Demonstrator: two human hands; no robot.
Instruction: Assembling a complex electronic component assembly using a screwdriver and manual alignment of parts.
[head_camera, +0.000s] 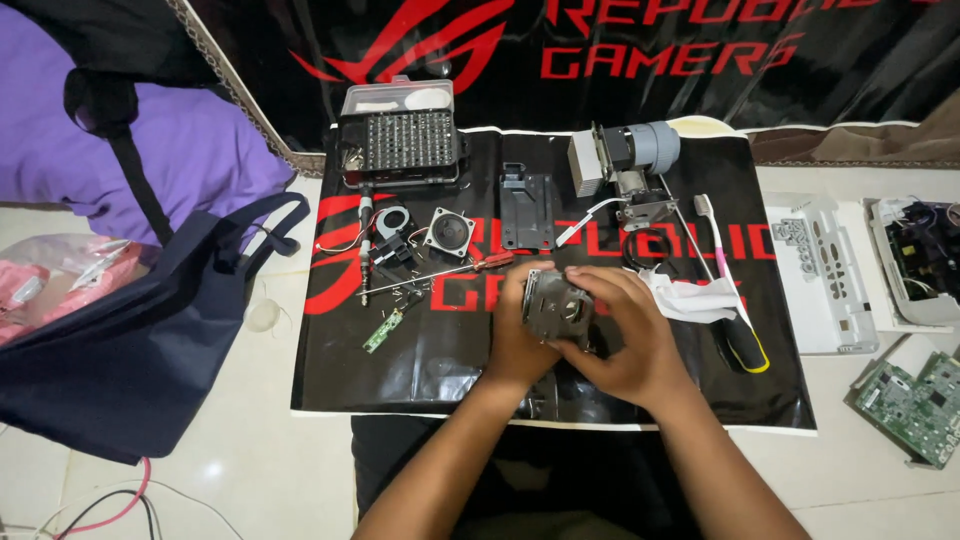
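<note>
Both hands meet over the middle of a black mat (420, 360) with red lettering. My left hand (515, 335) grips the left side of a small dark metal module (553, 308) with a round opening. My right hand (625, 335) wraps its right side, fingers curled over the top. The module is lifted a little off the mat and partly hidden by my fingers. A red-handled screwdriver (470, 266) lies just left of my hands.
On the mat lie a screwdriver bit case (400, 140), a small speaker (448, 233), a black bracket (527, 212), a grey lens assembly (630, 160), a white cloth (685, 295), a toothbrush (712, 235) and a yellow-black screwdriver (742, 345). White housing parts (825, 280) and a green circuit board (915, 400) sit right; a dark bag (130, 340) left.
</note>
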